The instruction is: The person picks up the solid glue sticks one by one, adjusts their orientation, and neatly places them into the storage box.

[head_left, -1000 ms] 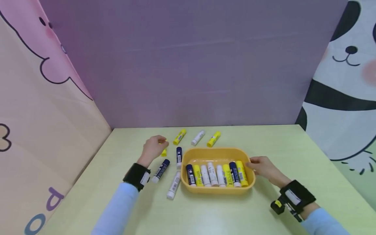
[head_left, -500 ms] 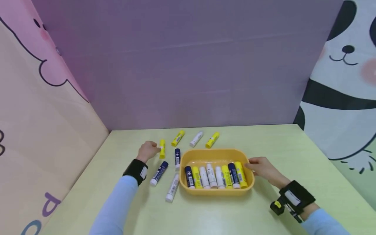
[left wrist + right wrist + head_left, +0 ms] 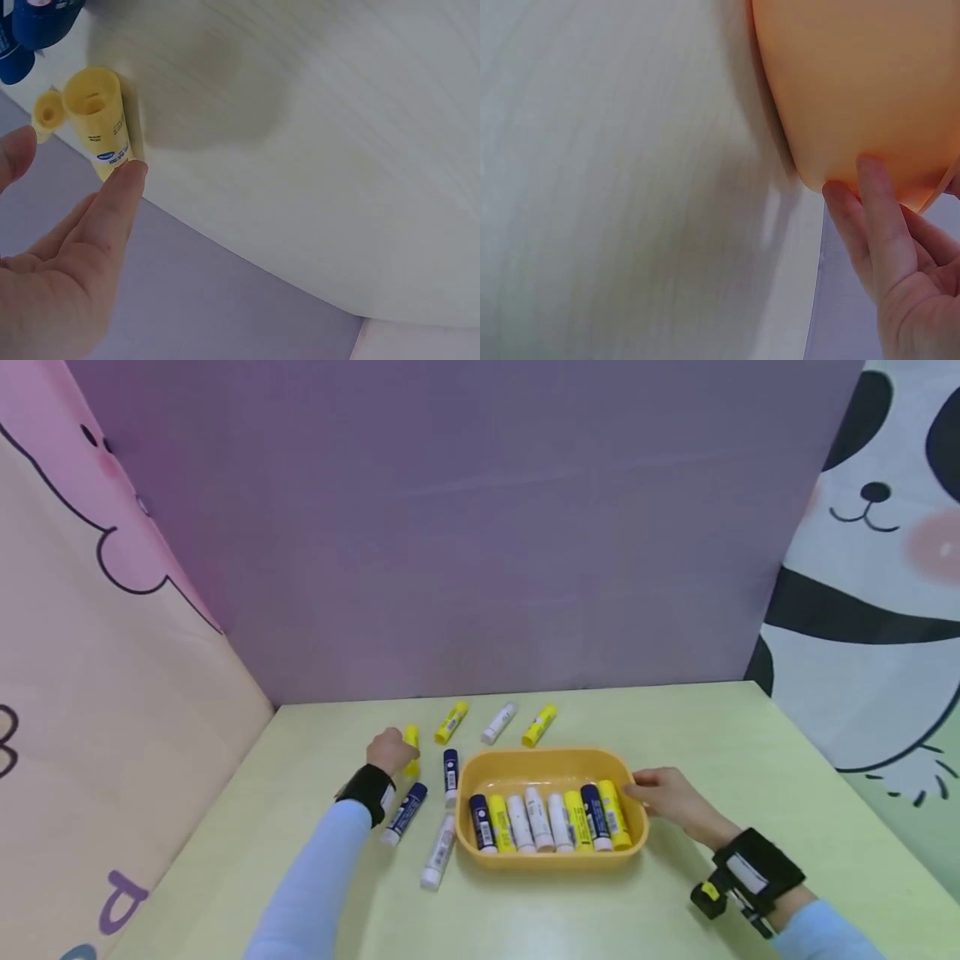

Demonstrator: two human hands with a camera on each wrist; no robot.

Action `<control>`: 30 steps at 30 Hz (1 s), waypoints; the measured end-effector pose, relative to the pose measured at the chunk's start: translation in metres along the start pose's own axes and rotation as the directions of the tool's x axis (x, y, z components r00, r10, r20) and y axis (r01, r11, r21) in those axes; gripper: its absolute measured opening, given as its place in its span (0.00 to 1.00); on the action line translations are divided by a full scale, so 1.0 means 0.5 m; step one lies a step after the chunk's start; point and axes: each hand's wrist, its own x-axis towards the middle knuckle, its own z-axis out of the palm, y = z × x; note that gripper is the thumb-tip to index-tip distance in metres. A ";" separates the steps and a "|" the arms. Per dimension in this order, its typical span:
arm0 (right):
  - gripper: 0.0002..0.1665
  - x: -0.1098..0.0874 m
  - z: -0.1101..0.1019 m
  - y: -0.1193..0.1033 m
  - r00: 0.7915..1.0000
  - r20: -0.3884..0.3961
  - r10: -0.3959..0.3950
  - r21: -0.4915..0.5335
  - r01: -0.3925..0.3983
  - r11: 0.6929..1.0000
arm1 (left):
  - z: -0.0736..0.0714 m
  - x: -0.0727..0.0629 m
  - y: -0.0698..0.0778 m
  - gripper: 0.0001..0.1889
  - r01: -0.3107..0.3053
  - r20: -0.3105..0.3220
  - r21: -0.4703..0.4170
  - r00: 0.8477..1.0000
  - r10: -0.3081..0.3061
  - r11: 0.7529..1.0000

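Observation:
My left hand (image 3: 390, 752) is at a yellow glue stick (image 3: 412, 739) lying on the table, left of the tray. In the left wrist view the fingers are straight, a fingertip right at the side of this glue stick (image 3: 111, 142), and the thumb stands apart from it. My right hand (image 3: 671, 797) grips the right end of a yellow-orange plastic tray (image 3: 517, 768). Its fingers (image 3: 885, 217) lie against the tray's outer wall in the right wrist view, the thumb at the rim. A row of yellow, white and navy glue sticks (image 3: 537, 818) lies inside the tray.
Two more yellow glue sticks (image 3: 452, 722) and a white glue stick (image 3: 498, 723) lie behind the tray. To its left are two navy glue sticks (image 3: 405, 814) and a white one (image 3: 438, 852). A purple backdrop (image 3: 480, 527) rises at the table's back edge.
My left hand drew back left from the yellow glue stick, then came right again and now overlaps it. The right hand has stayed at the tray's end. The head view has tilted slightly.

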 end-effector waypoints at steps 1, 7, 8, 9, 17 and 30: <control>0.28 -0.001 -0.001 0.002 1.000 0.000 -0.003 0.005 0.003 1.000 | 0.002 0.001 0.003 0.19 0.000 -0.009 0.015 1.000 0.000 1.000; 0.26 -0.009 -0.006 0.007 1.000 -0.005 -0.018 0.030 0.018 0.999 | 0.010 0.002 0.021 0.17 0.025 -0.078 0.107 0.997 -0.016 0.994; 0.26 -0.009 -0.007 0.006 1.000 -0.004 -0.022 0.034 0.022 0.999 | 0.012 0.003 0.023 0.17 0.029 -0.087 0.125 0.996 -0.019 0.992; 0.25 -0.010 -0.007 0.004 1.000 -0.003 -0.026 0.039 0.026 0.999 | 0.014 0.006 0.023 0.16 0.034 -0.097 0.144 0.995 -0.020 0.989; 0.25 -0.008 -0.008 0.002 1.000 -0.009 -0.027 0.035 0.027 0.999 | 0.039 0.041 0.022 0.12 0.051 -0.118 0.179 0.993 -0.030 0.982; 0.25 -0.014 -0.004 -0.001 1.000 -0.007 -0.019 0.042 0.020 0.999 | 0.041 0.039 0.007 0.13 0.000 -0.111 0.256 0.993 0.030 0.967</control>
